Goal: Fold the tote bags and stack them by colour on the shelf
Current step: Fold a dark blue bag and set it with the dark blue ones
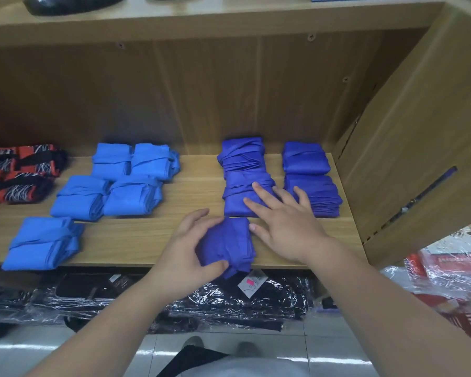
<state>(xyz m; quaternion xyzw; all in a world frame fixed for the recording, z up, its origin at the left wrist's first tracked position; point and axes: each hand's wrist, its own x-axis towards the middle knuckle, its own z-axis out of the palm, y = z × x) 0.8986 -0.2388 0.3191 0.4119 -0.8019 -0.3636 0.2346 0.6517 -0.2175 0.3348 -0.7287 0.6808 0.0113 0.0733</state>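
Observation:
A folded dark blue tote bag (229, 242) lies at the front edge of the wooden shelf (147, 240). My left hand (186, 248) grips its left side, thumb curled under its near edge. My right hand (283, 221) is spread flat, fingers straight, over the bag's right side and the front of the dark blue bags (280, 175) behind it. Those folded dark blue bags lie in two rows on the right. Several folded light blue bags (106, 186) lie left of the middle. Red and black patterned bags (19, 172) lie at the far left.
The shelf's side panel (419, 159) rises close on the right. An upper shelf board (201, 20) carries dark shoes. Below the shelf lie black goods in clear plastic (201, 303), and red packaged goods (452, 273) at the right. A tiled floor is underneath.

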